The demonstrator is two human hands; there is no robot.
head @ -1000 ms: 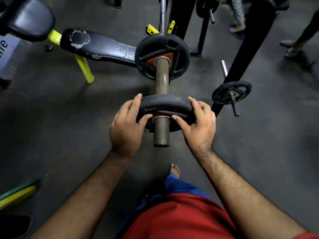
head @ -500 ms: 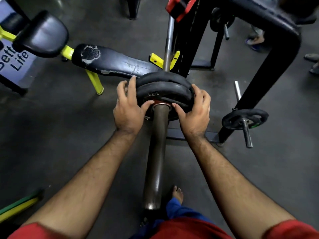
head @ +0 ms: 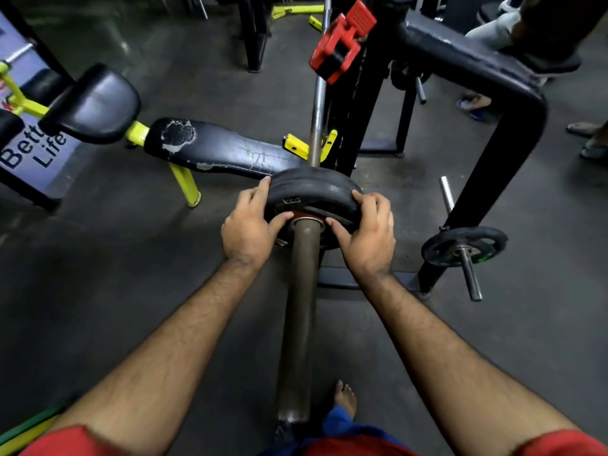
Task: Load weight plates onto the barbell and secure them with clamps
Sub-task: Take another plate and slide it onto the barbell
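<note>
Far left: black padded bench (head: 210, 149) on yellow legs, well apart from the hands. Centre: left hand (head: 250, 225) grips the left rim of the near weight plate (head: 312, 200), thumb on its face beside the barbell sleeve (head: 301, 307); plate is on the sleeve, pressed against a second plate (head: 296, 176) behind it, and right hand (head: 368, 235) grips the right rim likewise. Red clamp (head: 340, 44) sits up on the rack (head: 477, 60), unattached; small plate (head: 464, 245) hangs on a storage peg at right.
</note>
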